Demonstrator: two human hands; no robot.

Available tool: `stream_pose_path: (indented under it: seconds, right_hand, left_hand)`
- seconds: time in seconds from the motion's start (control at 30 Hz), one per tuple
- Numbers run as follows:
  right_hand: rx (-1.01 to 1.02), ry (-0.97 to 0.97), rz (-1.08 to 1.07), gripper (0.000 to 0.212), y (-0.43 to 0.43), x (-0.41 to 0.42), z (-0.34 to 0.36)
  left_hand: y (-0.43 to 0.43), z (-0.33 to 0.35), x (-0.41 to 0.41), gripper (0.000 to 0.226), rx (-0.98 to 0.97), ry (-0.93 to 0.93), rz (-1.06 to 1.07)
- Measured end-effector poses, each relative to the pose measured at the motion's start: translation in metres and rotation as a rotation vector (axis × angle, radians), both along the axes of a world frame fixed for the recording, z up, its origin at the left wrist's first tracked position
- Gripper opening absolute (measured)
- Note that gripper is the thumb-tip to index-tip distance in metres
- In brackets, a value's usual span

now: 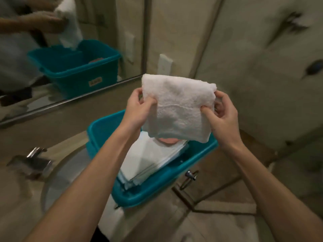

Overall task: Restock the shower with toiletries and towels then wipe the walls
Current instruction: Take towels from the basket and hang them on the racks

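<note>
A folded white towel (pixel 178 107) is held up in the air above a teal plastic bin (pixel 157 187). My left hand (pixel 139 109) grips its left edge and my right hand (pixel 222 112) grips its right edge, thumbs on the near face. Inside the bin lies a stack of folded white cloths (pixel 148 161). A pink item (pixel 167 141) peeks out on top of the stack, mostly hidden by the towel.
The bin sits on the vanity counter beside a round sink (pixel 57 173) with a chrome faucet (pixel 33 161). A wall mirror (pixel 70 49) at the left reflects the bin and towel. A cabinet door with a metal handle (pixel 189 177) lies below right.
</note>
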State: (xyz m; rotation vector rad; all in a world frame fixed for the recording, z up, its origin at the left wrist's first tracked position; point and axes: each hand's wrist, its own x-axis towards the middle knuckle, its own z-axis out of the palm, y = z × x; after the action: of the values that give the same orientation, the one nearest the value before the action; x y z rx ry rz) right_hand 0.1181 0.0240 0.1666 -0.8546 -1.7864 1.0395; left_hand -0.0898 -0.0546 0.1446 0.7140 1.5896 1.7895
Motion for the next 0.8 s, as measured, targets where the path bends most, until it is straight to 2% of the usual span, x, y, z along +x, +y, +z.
stream_pose_path:
  seconds: [0.27, 0.57, 0.63, 0.8]
  right_hand:
    - [0.037, 0.181, -0.413, 0.042, -0.032, 0.179, 0.046]
    - [0.076, 0.298, -0.816, 0.023, -0.119, 0.411, 0.073]
    - [0.122, 0.302, -0.9, 0.021, -0.143, 0.453, 0.075]
    - [0.179, 0.234, -1.168, 0.035, -0.211, 0.528, 0.079]
  left_hand:
    - [0.06, 0.054, 0.164, 0.034, 0.131, 0.036, -0.423]
    - [0.057, 0.084, 0.41, 0.035, 0.171, 0.041, -0.885]
    - [0.05, 0.087, 0.46, 0.036, 0.173, 0.026, -0.977]
    - [0.024, 0.093, 0.566, 0.04, 0.171, -0.005, -1.214]
